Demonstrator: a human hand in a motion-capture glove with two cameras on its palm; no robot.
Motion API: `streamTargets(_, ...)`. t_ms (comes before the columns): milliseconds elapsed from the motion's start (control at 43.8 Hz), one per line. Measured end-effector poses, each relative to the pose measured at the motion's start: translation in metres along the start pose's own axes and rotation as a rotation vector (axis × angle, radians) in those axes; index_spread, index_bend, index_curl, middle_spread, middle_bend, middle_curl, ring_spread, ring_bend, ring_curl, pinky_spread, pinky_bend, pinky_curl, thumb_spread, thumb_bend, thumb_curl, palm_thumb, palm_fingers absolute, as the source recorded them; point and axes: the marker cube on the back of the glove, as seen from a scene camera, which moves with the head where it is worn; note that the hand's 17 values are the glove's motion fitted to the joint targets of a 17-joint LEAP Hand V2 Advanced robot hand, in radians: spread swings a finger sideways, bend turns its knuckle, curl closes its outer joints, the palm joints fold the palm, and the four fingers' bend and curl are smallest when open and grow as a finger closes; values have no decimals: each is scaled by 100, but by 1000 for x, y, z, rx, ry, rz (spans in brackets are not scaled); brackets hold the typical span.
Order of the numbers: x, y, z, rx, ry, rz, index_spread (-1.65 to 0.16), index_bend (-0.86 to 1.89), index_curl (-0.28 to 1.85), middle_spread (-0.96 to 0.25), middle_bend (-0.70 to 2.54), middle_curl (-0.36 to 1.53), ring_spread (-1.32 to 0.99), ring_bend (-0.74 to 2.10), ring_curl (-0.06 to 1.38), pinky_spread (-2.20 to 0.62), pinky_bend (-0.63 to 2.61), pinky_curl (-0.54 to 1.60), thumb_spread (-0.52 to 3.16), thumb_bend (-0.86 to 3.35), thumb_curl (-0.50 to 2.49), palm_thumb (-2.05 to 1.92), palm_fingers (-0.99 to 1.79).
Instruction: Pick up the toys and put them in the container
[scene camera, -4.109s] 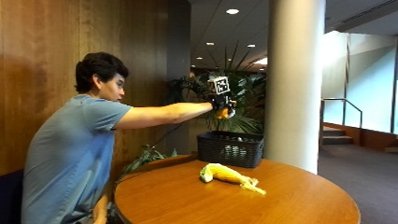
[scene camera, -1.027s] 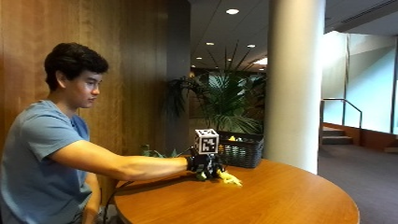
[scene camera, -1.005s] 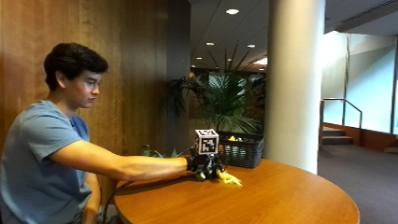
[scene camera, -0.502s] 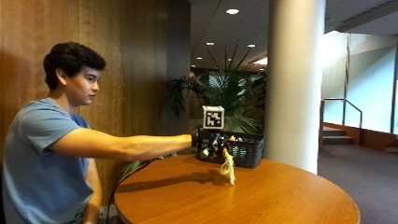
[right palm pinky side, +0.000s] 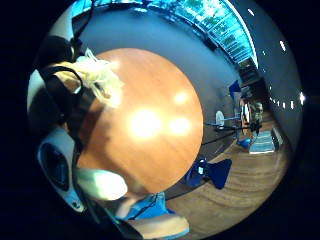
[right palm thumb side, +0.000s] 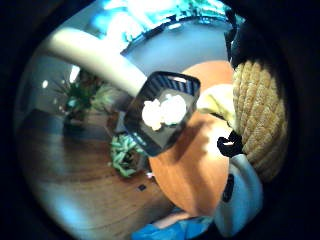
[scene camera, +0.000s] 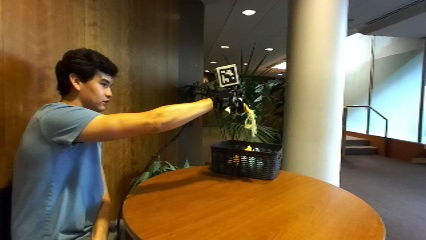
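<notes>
My gloved right hand (scene camera: 229, 101) is stretched out high above the black mesh basket (scene camera: 245, 159), which stands at the far edge of the round wooden table (scene camera: 253, 210). It grips a yellow plush toy (scene camera: 249, 119) that dangles from the fingers over the basket. In the thumb side palm view the toy (right palm thumb side: 257, 115) bulges right beside the palm, and the basket (right palm thumb side: 161, 111) lies below with pale toys (right palm thumb side: 163, 110) inside. The little finger side palm view shows pale plush (right palm pinky side: 97, 75) held at the palm over the table top (right palm pinky side: 145, 125).
A thick white column (scene camera: 314, 90) rises just behind the table to the right of the basket. Potted plants (scene camera: 256, 105) stand behind the basket against a wood panelled wall (scene camera: 133, 60). Steps with a railing (scene camera: 363, 135) lie further back.
The hand took the yellow toy off the table, lifted it, and carried it away from the person until it hangs above the basket. The table top is now bare of toys.
</notes>
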Motion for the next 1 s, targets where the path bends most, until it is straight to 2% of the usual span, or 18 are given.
streamTargets(91, -28, -16, -18, 35, -25, 25, -35, 18, 22, -17, 33, 49, -50, 102, 53, -44, 113, 41, 49, 26, 98, 82, 91)
streamTargets(160, -17, -22, -24, 50, -1, 65, -35, 18, 22, -18, 33, 51, -51, 101, 54, -44, 113, 42, 48, 26, 99, 82, 91)
streamTargets(274, -9, -21, -23, 58, -56, -81, -36, 17, 22, -18, 32, 53, -51, 100, 54, -44, 112, 42, 45, 26, 102, 81, 92)
streamTargets(342, -32, -27, -19, 55, -126, -111, -36, 17, 23, -19, 32, 54, -51, 100, 55, -44, 111, 42, 45, 25, 103, 81, 92)
streamTargets(434, -55, -34, -10, 52, -173, -82, -36, 17, 23, -19, 30, 56, -52, 99, 55, -44, 112, 43, 44, 25, 104, 80, 92)
streamTargets(662, -98, -42, 26, 10, -123, -65, -37, 16, 23, -20, 29, 60, -53, 98, 57, -45, 111, 43, 43, 24, 108, 79, 92)
streamTargets(776, -110, -43, 41, -40, -123, -63, -36, 14, 22, -21, 28, 62, -53, 98, 58, -45, 111, 44, 43, 22, 109, 78, 89)
streamTargets(913, -109, -39, 66, -173, -122, -78, -36, 10, 19, -18, 21, 63, -53, 101, 60, -45, 118, 46, 45, 19, 110, 75, 79)
streamTargets(1005, -133, -49, 83, -224, -173, -29, -34, 7, 17, -8, 8, 57, -50, 104, 61, -45, 131, 49, 58, 8, 106, 59, 63)
